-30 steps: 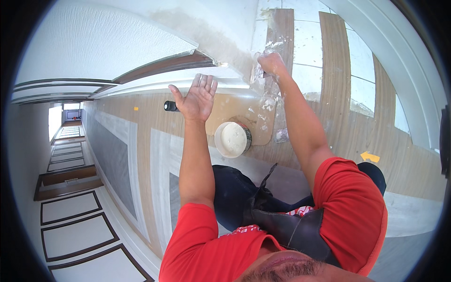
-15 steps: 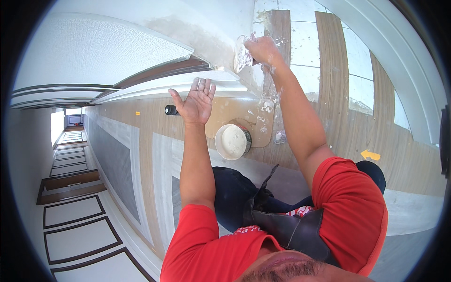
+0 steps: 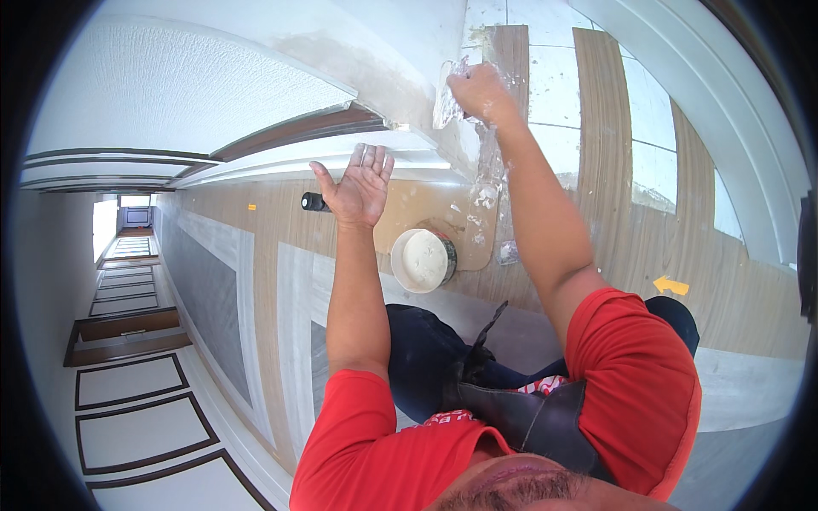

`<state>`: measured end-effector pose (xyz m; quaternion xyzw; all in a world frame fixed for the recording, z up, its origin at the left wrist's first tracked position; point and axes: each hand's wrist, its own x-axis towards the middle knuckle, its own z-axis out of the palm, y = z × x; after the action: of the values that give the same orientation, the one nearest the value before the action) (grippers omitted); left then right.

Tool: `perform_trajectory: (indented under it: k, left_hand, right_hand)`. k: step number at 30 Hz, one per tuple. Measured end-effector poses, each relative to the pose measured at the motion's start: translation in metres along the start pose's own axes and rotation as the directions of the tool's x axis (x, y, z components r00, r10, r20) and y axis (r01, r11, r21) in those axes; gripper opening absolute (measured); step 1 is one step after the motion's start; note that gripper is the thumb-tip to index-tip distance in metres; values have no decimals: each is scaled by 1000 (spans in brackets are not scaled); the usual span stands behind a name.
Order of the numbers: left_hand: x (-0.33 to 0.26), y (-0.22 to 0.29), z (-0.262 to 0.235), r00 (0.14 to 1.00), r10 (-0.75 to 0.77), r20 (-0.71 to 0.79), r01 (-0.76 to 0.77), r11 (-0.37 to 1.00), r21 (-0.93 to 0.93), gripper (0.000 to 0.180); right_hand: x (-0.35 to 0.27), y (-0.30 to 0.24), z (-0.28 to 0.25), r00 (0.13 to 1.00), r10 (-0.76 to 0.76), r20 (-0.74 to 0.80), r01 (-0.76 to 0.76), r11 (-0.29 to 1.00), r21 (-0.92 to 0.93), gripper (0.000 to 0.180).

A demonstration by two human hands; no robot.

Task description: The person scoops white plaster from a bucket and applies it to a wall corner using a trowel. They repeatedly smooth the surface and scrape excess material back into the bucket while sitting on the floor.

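My right hand is closed around a broad putty knife smeared with white filler. The blade lies against the low part of the white wall, by its corner; the handle is hidden in my fist. To the left, my left hand is raised with its palm up and fingers apart, holding nothing. White residue coats its fingertips. Below and between the hands, a round tub holds white paste on the floor.
A brown sheet lies under the tub, with white crumbs toward the corner. Near my left hand is a small black cylinder. Wood-look strips alternate with white tiles at the right. A yellow arrow marks the floor.
The putty knife and my right hand have shifted slightly to the right along the wall. My left hand stays open in nearly the same place.
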<state>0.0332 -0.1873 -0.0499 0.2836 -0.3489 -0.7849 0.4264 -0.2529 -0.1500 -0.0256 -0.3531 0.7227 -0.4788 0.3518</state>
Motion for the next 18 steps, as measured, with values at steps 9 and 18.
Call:
perform_trajectory:
  k: [9,18]
  left_hand:
    - [-2,-1,0,1000,5,-4,-5,1000,26,142]
    - [-1,-2,2,1000,3,-9,-3,1000,16,141]
  right_hand:
    - [1,-19,32,997,-42,58,40,999,25,47]
    - [-18,-65,23,969,-228,-96,236,968,81,45]
